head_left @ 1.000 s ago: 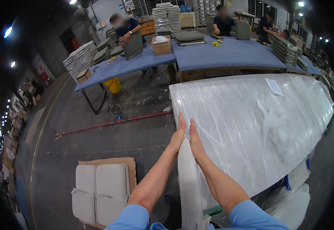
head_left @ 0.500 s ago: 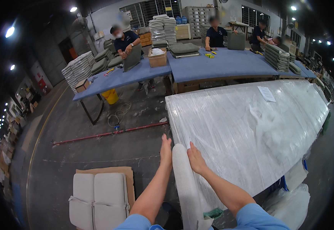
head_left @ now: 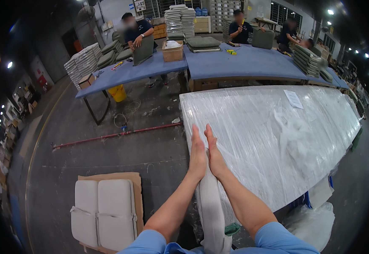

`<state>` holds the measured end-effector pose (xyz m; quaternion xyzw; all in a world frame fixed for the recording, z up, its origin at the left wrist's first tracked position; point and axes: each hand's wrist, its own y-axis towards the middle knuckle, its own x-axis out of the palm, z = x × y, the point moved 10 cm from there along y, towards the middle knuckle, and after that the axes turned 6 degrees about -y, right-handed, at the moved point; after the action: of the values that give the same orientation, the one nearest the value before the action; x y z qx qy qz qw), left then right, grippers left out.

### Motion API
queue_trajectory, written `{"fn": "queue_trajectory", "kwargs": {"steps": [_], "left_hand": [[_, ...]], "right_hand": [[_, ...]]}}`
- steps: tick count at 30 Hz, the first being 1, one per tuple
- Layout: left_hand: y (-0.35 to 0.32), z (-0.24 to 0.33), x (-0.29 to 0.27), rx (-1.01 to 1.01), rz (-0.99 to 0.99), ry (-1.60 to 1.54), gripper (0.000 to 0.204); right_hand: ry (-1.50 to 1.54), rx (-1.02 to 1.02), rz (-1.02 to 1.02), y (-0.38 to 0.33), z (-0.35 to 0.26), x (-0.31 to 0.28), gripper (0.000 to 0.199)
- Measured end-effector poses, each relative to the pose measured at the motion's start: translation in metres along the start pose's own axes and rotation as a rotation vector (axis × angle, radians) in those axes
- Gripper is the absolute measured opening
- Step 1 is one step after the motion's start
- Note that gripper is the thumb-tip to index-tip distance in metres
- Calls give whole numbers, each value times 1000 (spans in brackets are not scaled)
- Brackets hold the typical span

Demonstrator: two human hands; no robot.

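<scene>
A pale grey cushion [head_left: 212, 203] stands on its narrow edge in front of my body, its near end at my shirt. My left hand [head_left: 198, 154] presses its palm to the left face, and my right hand [head_left: 216, 156] presses the right face. Between them the far end of the cushion is gripped and looks squeezed thin. The fingers of both hands stretch straight forward past it, fingertips close together. Just under and right of the cushion is a large plastic-wrapped stack [head_left: 252, 127] with a pale, flat top.
Two light grey cushions with ties [head_left: 114, 211] lie on cardboard at the lower left. A red pipe [head_left: 108, 137] crosses the floor. Co-workers stand behind blue-topped tables [head_left: 243, 67] holding green cushions [head_left: 262, 39], a cardboard box [head_left: 172, 53] and tools. A yellow bucket [head_left: 117, 93] stands below.
My hands have moved farther forward and closed in from both sides on the cushion, whose far end is now pinched narrower. The view has shifted slightly; a co-worker at the back has raised a hand.
</scene>
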<state>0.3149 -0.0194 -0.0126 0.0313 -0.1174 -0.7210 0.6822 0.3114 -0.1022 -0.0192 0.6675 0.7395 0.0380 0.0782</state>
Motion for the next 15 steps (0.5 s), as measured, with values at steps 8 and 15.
{"fn": "queue_trajectory", "kwargs": {"steps": [8,15], "left_hand": [[9,11,3,89,-70,259,81],[-38,-42,0,-110,-50,-257,88]], "right_hand": [[55,65,-82,-21,84,4,76],[37,343,-144,-81,120,-25,90]]}}
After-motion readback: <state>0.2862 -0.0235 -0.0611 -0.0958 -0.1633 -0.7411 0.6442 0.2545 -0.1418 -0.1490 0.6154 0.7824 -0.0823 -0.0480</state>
